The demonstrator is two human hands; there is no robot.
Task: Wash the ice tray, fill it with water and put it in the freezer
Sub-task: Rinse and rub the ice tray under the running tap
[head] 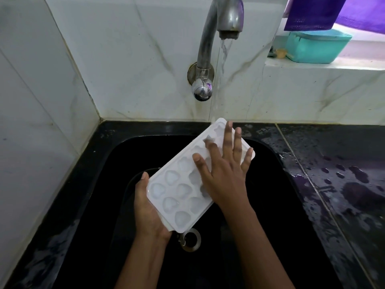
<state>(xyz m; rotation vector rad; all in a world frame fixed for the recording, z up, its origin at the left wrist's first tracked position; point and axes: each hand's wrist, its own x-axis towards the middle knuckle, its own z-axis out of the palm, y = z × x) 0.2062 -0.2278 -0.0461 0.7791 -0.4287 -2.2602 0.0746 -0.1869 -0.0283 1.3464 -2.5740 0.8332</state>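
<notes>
White stone tiles [125, 59] line the wall, and a black sink [270, 184] sits below them. From our head camera we look down at a metal tap [210, 38] with its water [221, 65] running. The stream lands on the far corner of the white ice tray [177, 192], which we hold tilted over the sink, above the drain ring [192, 240].

Our left hand [148, 213] holds the near end of the tray. The thumb lies along the tray's edge and the palm sits under it. Our right hand [225, 176] lies flat on top with its fingers spread out straight. It presses on the little heart cups and grips nothing.

What could go wrong? The tray is wet, and only one hand really holds it, at one end. If the top hand pushes too hard, we think the tray could slip and drop into the sink. The water hits just one corner, so it may bounce off and splash onto the black counter [343, 163] on the right, which is wet with drops. Some cups sit under our fingers, so they may stay unwashed. With the tray tipped like this, water will likely run out and not fill it.
</notes>
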